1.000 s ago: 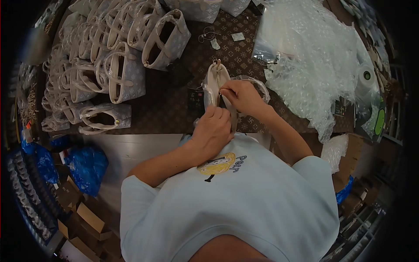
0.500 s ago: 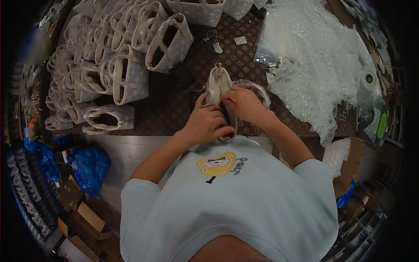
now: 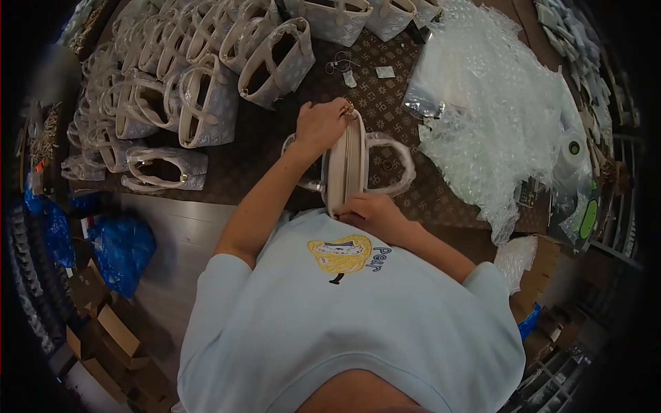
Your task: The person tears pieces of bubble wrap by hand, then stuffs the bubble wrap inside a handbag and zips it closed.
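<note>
A light handbag [image 3: 348, 162] stands upright on the patterned table in front of my chest, its zipped top facing me. Its zipper line runs lengthwise and looks closed, and plastic-wrapped handles [image 3: 402, 160] spread out to both sides. My left hand [image 3: 321, 127] grips the bag's far end, by some gold-coloured metal fittings [image 3: 348, 108]. At the near end, close to my shirt, the fingers of my right hand [image 3: 377, 215] are pinched on the bag's top edge at the zipper. Whether they hold a zipper pull is hidden.
Several similar handbags [image 3: 208, 102] in clear plastic crowd the table's left and back. A heap of clear plastic wrap [image 3: 485, 103] covers the right. Small white packets [image 3: 385, 71] lie behind my bag. Blue plastic bags [image 3: 122, 251] and open cardboard boxes [image 3: 117, 330] are below left.
My left hand has moved from the bag's near side to its far end. My right hand has slid from the middle to the near end, and the gaping top now looks zipped.
</note>
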Tool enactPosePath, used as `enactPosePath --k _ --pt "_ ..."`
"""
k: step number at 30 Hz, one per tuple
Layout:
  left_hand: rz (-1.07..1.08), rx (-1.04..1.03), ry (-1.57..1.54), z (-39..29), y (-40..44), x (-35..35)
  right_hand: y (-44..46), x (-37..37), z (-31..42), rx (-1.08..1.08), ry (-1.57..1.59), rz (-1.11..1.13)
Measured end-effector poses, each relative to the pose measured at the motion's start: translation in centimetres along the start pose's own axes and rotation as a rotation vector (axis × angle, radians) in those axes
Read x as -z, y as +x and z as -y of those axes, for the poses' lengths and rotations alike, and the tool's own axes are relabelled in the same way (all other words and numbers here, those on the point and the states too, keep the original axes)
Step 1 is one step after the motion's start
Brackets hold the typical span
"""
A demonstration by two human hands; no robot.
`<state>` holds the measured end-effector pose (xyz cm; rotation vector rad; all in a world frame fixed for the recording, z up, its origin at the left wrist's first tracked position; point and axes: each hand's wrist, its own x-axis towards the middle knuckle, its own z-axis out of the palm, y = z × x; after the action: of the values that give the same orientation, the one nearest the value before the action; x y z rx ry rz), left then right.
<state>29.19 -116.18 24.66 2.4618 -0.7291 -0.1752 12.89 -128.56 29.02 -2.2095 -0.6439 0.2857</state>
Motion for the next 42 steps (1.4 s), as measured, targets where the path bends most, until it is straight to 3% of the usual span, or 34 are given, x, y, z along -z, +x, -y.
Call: enactPosePath --k 2,4,6,7,9,11,12,13,14,15,16,17,18,20,21,22,24,25,29,31,32,34,35,36,37,38,41,42 --pt "-0.051 -0.008 -0.007 0.1 -0.2 -0.1 -0.9 -0.2 0.7 -0.244 0.304 -0.045" --pt "-0.084 -0.024 -0.011 -0.3 -0.6 0.0 -0.5 0.0 1.1 -0.258 0.254 -0.027" --pt "0.129 0.074 0.080 -1.1 -0.1 1.1 -0.6 0.0 1.5 -0.265 0.198 -0.019" --pt "0.118 0.077 0.085 -1.2 -0.2 1.9 -1.1 0.2 1.4 -0.267 0.353 -0.006" --pt "-0.237 -0.068 -0.344 -1.0 -1.2 3.9 -2.3 1.5 0.2 -0.263 0.510 0.020" --pt "-0.411 0.031 -0.604 0.5 -2.2 7.3 -4.5 3.8 -1.8 -0.410 0.802 0.358" --pt "-0.473 0.098 -0.751 1.4 -3.1 8.7 -5.3 4.5 -2.9 -0.409 0.799 0.362" --pt "-0.537 0.163 -0.897 2.5 -4.0 10.0 -6.1 4.7 -4.2 -0.597 0.868 0.136" --pt "-0.377 0.239 -0.944 4.2 -5.2 10.0 -6.2 4.6 -5.2 -0.777 0.925 -0.095" --pt "-0.139 0.284 -0.948 4.6 -6.7 9.0 -5.5 3.6 -5.6 -0.771 0.922 -0.085" --pt "0.098 0.327 -0.942 4.4 -8.5 8.2 -4.2 2.0 -5.7 -0.828 0.759 -0.280" --pt "0.220 0.167 -0.769 6.1 -10.5 4.0 -3.1 0.4 -6.5 -0.870 0.590 -0.474" --pt "0.339 0.016 -0.590 7.0 -12.4 0.2 -3.2 -3.4 -10.2 -0.664 0.651 -0.447" --pt "0.377 -0.027 -0.904 -0.7 -13.8 1.0 0.3 -5.1 -5.6 -0.572 0.701 -0.348" --pt "0.209 0.218 -1.074 -1.2 -14.5 -0.7 0.9 -0.8 -1.6 -0.591 1.279 -0.199" --pt "0.012 0.462 -1.232 -0.7 -15.1 -2.2 0.9 -1.5 -2.1 -0.564 1.278 -0.148" --pt "-0.028 0.591 -1.258 0.5 -15.5 -1.6 1.7 -4.0 -3.7 -0.384 0.413 -0.207" --pt "0.062 0.796 -1.204 2.1 -16.6 -2.8 2.0 -4.0 -3.3 -0.372 0.367 -0.198" --pt "-0.074 0.777 -1.126 4.3 -19.9 -2.4 3.1 -3.6 -1.8 -0.350 0.497 -0.253" --pt "-0.084 0.744 -1.136 6.1 -22.3 -1.5 4.0 -2.3 -0.9 -0.351 0.949 -0.395" --pt "-0.045 0.570 -0.818 4.3 -22.4 4.2 4.6 -1.7 -0.3 -0.347 0.950 -0.391" --pt "-0.081 0.728 -1.000 5.7 -25.9 8.7 6.0 -1.1 0.5 -0.189 0.738 -0.646" --pt "-0.347 0.293 -0.939 7.5 -29.0 9.6 6.7 -1.2 0.5 -0.187 0.738 -0.645" --pt "-0.410 0.167 -1.142 11.3 -32.9 10.5 7.2 -1.4 0.4 -0.230 0.735 -0.696" --pt "-0.361 0.548 -0.466 17.1 -39.6 10.3 7.9 -1.6 0.4 -0.272 0.731 -0.750" --pt "-0.362 0.542 -0.463 18.6 -41.7 13.7 8.6 -2.3 0.1 -0.305 0.769 -0.769" --pt "-1.054 0.549 -1.465 20.2 -45.1 24.6 11.7 -4.2 1.8 -0.375 0.722 -0.781" --pt "-1.151 0.644 -1.234 24.9 -48.2 25.9 12.8 -4.9 2.4 -0.367 0.712 -0.786"
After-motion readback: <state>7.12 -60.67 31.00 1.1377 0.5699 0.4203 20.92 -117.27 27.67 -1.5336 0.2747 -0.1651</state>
